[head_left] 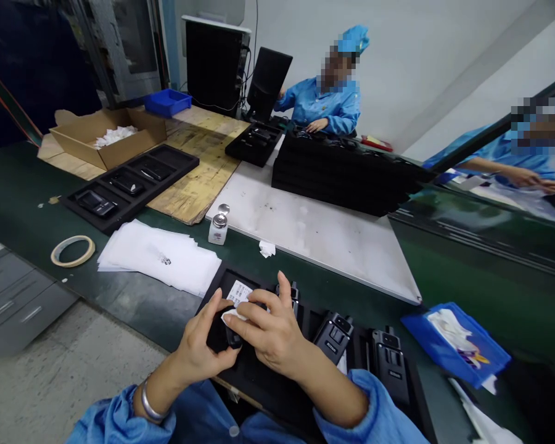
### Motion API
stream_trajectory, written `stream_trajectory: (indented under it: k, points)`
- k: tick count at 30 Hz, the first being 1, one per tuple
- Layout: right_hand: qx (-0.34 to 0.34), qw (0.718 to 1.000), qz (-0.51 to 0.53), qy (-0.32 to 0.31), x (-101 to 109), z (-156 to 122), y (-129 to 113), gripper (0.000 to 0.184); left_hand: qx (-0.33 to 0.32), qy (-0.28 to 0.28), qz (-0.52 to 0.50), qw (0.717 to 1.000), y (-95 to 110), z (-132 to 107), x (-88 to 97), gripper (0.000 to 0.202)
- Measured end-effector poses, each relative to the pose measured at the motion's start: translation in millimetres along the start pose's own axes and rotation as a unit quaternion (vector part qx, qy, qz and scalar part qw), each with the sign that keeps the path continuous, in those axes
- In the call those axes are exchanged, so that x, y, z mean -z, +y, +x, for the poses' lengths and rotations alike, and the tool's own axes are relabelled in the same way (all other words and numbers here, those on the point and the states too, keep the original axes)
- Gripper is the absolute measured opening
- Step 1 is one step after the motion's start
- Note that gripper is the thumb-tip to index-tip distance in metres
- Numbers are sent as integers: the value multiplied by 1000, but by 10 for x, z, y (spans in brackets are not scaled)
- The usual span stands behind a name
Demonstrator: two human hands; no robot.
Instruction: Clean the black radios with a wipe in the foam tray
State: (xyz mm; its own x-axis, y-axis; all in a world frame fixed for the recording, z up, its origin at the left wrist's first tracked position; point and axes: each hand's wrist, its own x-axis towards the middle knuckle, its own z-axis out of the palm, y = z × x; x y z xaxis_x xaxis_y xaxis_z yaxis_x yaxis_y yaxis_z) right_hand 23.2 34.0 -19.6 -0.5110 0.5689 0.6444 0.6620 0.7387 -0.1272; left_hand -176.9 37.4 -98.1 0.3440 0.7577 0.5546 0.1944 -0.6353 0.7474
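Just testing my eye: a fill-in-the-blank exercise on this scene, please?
The left hand holds a rounded black object; the right hand holds a wipe-like wad coloured ____. A silver metal bangle circles the ____ wrist. The ring-shaped beige tape roll lies on a tabletop coloured ____.

White; left; green.

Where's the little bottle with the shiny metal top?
In the head view, the little bottle stands left of centre on the green table, between the white sheets and the white board, beyond the left hand.

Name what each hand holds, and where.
Left hand: a black device, by its edges. Right hand: a white tissue, against the device; exact grip unclear.
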Motion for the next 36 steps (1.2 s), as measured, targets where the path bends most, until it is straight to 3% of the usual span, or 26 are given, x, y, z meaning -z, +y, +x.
stream_trajectory:
  k: [15, 19, 23, 27, 33, 36]
  points:
    - [-8, 1000, -11, 12, 33, -17, 33, 33, -22, -10, 20, 1000, 35, 41, 11, 97]
    - [16, 999, -35, 5, -5, 0, 153, 28, -23, -4, 20, 1000, 30, 27, 21, 96]
    - [-77, 994, -68, 37, 36, -166, 307, 30, -23, -1, 16, 1000, 17, -6, 14, 96]
    - [-167, 981, -73, 59, 127, -414, 287, 33, -21, 3, 15, 1000, 31, 13, -11, 97]
    - [-198, 976, -63, 70, 164, -582, 209, 32, -33, -6, 34, 999, 99, 46, -10, 94]
    - [-206, 973, -62, 84, 211, -629, 207, 32, -6, -22, 49, 999, 113, 99, -4, 93]
